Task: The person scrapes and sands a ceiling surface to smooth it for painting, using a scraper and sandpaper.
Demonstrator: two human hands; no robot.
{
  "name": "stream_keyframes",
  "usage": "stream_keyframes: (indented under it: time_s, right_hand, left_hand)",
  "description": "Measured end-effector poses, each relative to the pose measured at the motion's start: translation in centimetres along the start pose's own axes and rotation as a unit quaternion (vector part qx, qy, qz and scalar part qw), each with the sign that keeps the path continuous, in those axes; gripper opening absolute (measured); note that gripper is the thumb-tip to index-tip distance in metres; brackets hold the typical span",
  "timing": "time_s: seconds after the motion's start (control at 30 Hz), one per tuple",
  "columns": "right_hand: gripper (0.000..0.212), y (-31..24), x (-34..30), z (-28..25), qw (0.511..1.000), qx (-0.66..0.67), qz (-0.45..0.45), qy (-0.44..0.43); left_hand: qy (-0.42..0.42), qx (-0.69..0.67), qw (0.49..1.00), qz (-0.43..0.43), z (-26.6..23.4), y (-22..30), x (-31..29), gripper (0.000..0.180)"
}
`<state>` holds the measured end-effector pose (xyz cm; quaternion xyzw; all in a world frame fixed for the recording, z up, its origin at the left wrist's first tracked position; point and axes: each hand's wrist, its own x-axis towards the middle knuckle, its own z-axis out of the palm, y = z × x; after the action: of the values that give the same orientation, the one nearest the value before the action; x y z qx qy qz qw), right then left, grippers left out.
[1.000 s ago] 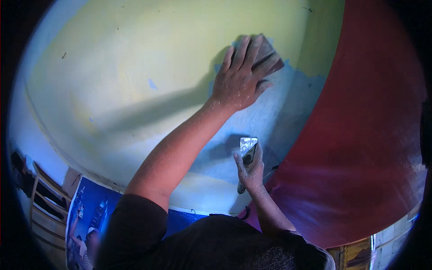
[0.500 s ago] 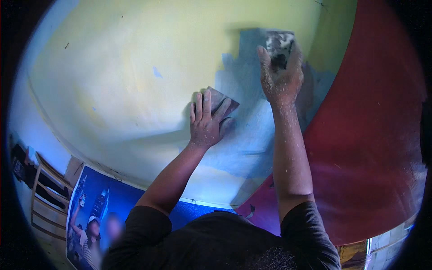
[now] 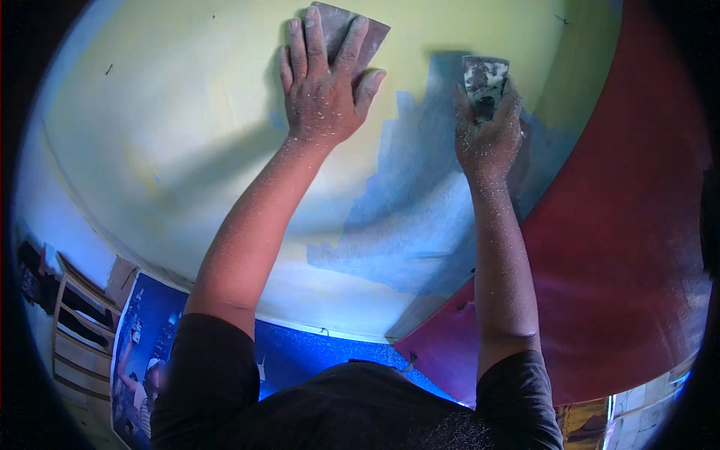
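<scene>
High on the yellow-green wall (image 3: 187,90), my left hand (image 3: 322,101) presses a flat, grey-brown square piece (image 3: 367,46). Its fingers lie stretched over the piece, and the thumb stands out at the right. Whether it is a scraper blade or a stiff abrasive sheet I cannot tell. My right hand (image 3: 489,139) grips a putty knife (image 3: 486,79) farther right, its broad blade pointing up and patched with white and dark stains. Behind that hand a blue-grey patch (image 3: 420,172) shows on the wall. Pale dust and flecks cover both hands and forearms.
A large dark red surface (image 3: 622,262) curves along the right. Below the wall's lower edge, a blue poster with people (image 3: 139,360) shows at the left, beside a wooden rack (image 3: 79,322) with dark cloth. A small nail or hook (image 3: 109,70) sticks out at the upper left.
My left hand has slid up and slightly left along the wall with the flat piece. In the picture, my right hand with the putty knife sits slightly farther right and lower.
</scene>
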<state>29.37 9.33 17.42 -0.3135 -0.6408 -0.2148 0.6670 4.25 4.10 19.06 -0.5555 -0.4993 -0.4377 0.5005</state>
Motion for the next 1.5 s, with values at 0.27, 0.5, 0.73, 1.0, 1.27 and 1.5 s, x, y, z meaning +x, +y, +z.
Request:
stream_keyframes:
  time_s: [0.27, 0.5, 0.73, 1.0, 1.27, 1.5]
  right_hand:
    - [0.076, -0.2, 0.3, 0.2, 0.997, -0.068, -0.016, 0.02]
    - [0.079, -0.8, 0.4, -0.1, 0.992, -0.123, -0.004, 0.0]
    - [0.081, -3.9, -2.7, 0.5, 0.991, -0.123, 0.003, -0.044]
    - [0.081, -3.3, -3.8, 1.8, 0.989, -0.144, -0.032, -0.03]
    - [0.081, -3.0, -3.9, 2.0, 0.991, -0.133, -0.011, -0.028]
    - [0.083, -2.9, -3.9, 1.9, 0.99, -0.134, 0.001, -0.043]
  left_hand:
    - [-0.126, -0.061, 0.99, 0.014, -0.1, 4.4, -7.8, 0.078]
    - [-0.196, -0.07, 0.967, 0.149, -0.4, 4.2, -18.2, 0.077]
    - [-0.169, -0.068, 0.983, 0.038, -2.3, -0.2, -11.1, 0.073]
    - [-0.012, 0.019, 1.0, 0.001, -3.4, -11.5, -4.3, 0.084]
    - [-0.17, -0.072, 0.983, -0.018, -1.6, -3.6, -16.4, 0.081]
    - [-0.283, -0.159, 0.946, 0.024, -2.0, 4.4, -27.2, 0.081]
